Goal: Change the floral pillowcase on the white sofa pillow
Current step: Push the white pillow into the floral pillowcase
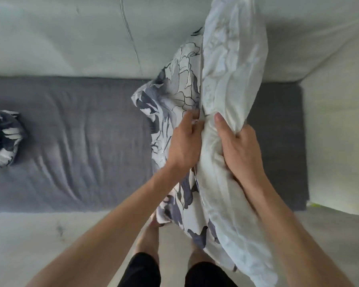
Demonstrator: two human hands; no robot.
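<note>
While both hands work at the middle of the view, the white pillow (234, 65) stands on end between them and the wall (71, 38) beyond. The right hand (236, 146) clutches a bunched fold of the pillow, thumb pressed into the cloth. The left hand (184, 141) pinches the open edge of the floral pillowcase (174, 96), which hangs just left of the pillow and drapes below the wrists toward the bare feet (147, 239). Beyond the hands lies a grey sofa seat (71, 141), its front edge running left to right; much of it to the left of the hands lies bare. Far left of the left hand sits a crumpled floral cloth (2, 135). No readable writing shows anywhere.
</note>
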